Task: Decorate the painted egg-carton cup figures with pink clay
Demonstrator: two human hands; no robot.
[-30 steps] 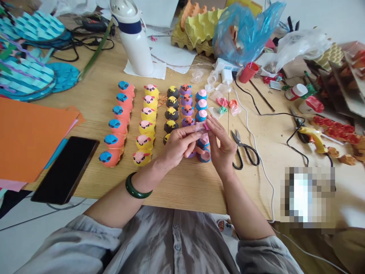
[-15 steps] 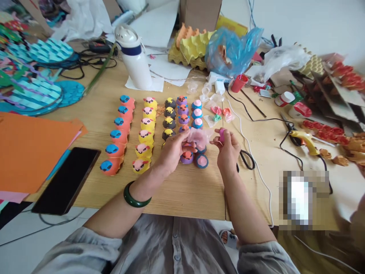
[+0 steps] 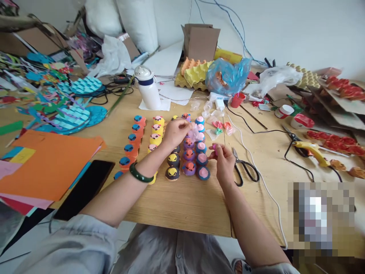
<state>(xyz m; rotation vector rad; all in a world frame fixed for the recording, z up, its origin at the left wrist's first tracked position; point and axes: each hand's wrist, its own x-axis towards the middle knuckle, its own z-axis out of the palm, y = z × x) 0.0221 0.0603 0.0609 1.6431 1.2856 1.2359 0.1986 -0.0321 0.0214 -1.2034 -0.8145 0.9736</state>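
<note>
**Left hand (image 3: 176,133) and right hand (image 3: 224,161), both pinching**

On a pale wooden table (image 3: 182,207): rows of painted egg-carton cups (image 3: 188,167), with black-handled steel scissors (image 3: 245,171) just beside the right hand. Left hand narrowly grips crumpled translucent pink plastic film (image 3: 194,133) above the rows; right hand grips a small pink piece (image 3: 214,149).

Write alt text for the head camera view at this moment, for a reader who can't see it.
Two bare hands work above rows of painted egg-carton figures on a wooden table: the left hand holds crumpled translucent pink plastic, and the right hand pinches a small pink piece. Black-handled scissors and a yellow glue gun lie to the right.
</note>
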